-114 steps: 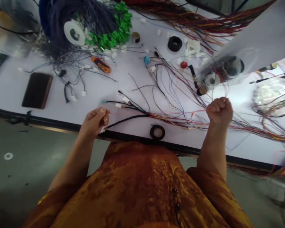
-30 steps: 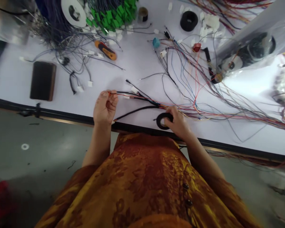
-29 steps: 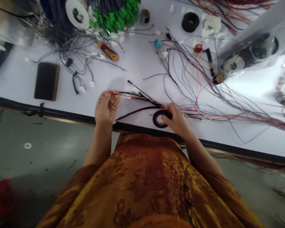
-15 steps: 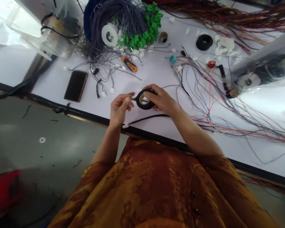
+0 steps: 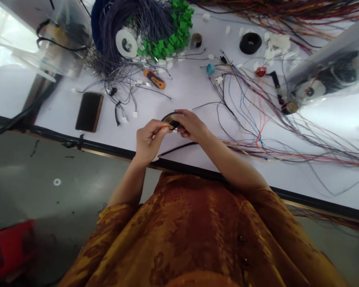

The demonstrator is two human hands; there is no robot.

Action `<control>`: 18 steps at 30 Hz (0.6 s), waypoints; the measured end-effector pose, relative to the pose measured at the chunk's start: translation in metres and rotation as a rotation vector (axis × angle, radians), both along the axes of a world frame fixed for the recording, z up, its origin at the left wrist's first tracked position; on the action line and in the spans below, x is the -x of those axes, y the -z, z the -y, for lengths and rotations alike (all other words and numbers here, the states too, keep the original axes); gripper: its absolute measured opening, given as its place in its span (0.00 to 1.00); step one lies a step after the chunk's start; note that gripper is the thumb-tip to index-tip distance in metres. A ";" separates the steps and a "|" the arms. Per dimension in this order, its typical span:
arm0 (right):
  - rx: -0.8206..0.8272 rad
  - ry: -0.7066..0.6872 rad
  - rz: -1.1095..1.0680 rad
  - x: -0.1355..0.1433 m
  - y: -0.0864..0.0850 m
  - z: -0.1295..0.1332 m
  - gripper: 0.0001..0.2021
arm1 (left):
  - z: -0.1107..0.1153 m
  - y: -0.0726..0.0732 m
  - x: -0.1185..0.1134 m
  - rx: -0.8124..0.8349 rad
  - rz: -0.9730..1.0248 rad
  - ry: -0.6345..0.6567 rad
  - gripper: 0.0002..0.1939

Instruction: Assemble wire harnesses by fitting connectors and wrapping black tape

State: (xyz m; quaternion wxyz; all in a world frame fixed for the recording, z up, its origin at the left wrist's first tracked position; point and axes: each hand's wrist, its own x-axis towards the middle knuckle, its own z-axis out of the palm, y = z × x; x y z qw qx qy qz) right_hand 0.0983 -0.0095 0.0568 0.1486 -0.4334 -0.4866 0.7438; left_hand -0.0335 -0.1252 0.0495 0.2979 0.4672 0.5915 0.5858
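My left hand (image 5: 151, 139) pinches a thin orange-red wire (image 5: 164, 127) between thumb and fingertips. Close against it, my right hand (image 5: 190, 124) grips a roll of black tape (image 5: 168, 118), now tilted so that its tan inner core shows. The fingers hide part of the roll and the spot where tape and wire meet. Below the hands, a black-wrapped cable (image 5: 178, 149) with a white connector (image 5: 155, 158) at its end lies along the table edge.
An orange cutter (image 5: 154, 79) and a dark phone (image 5: 89, 112) lie to the left. Behind them sits a bundle of grey wires with green connectors (image 5: 167, 46). Another black tape roll (image 5: 250, 43) rests at the back. Loose coloured wires (image 5: 257, 119) spread across the right.
My hands have come together. The tape roll has moved left toward my left hand and tipped from facing up to a slanted angle. The whole view has shifted slightly.
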 end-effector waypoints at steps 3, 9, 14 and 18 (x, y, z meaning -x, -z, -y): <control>-0.208 0.059 -0.005 -0.016 0.012 0.013 0.16 | -0.006 0.010 0.004 0.008 0.131 -0.117 0.16; -1.096 -0.204 0.051 -0.066 0.032 0.062 0.17 | -0.021 0.022 0.009 0.073 0.321 -0.143 0.18; -0.501 0.218 -0.071 -0.029 0.027 0.027 0.19 | -0.012 -0.001 0.001 0.011 0.092 0.057 0.15; 0.004 0.296 -0.178 -0.019 0.035 0.001 0.19 | -0.011 0.008 0.001 -0.032 0.186 -0.061 0.15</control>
